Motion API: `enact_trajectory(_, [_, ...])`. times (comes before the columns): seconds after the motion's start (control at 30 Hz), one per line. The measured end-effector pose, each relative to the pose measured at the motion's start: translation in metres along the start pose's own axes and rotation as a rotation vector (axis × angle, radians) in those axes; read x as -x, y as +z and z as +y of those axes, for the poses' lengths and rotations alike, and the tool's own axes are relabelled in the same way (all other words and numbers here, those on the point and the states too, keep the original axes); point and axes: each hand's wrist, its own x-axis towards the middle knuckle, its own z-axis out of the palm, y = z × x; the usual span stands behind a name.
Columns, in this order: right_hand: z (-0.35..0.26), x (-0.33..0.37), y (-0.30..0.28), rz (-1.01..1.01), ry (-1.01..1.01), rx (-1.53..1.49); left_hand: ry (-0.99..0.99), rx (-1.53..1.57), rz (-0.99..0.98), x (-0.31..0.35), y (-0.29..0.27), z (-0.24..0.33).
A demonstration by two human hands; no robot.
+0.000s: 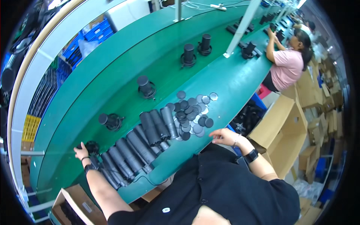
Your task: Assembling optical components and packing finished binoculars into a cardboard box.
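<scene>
At the left end of the green belt, my left hand [81, 151] is closed on a black microphone with a ring-shaped mount [92, 147]. My right hand [224, 137] hovers by the table's near edge, its fingers apart and nothing in them. Between my hands lies a row of black ribbed cylinders [129, 152], with a few stacked on top of others [159, 123]. To their right is a loose pile of round black and silvery discs [189, 116], the pile closest to my right hand.
Several mounted microphones [143, 85] stand spaced along the belt. A metal post [240, 32] rises from the table. Open cardboard boxes are at the right [283, 129] and lower left [80, 206]. A person in pink [288, 62] works farther along. A thin cable [148, 180] hangs at the edge.
</scene>
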Motion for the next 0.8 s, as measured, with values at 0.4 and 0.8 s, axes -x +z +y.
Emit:
enact_trajectory(0.4, [0.119,-0.026,0.062,-0.622,0.354,-0.147,0.513,0.875,-1.140,0.347,-0.246,0.187])
enact_trajectory(0.8, [0.225,-0.009,0.155,-1.043,0.095,0.210,0.551,0.053,-1.345,0.628,-0.054,0.076])
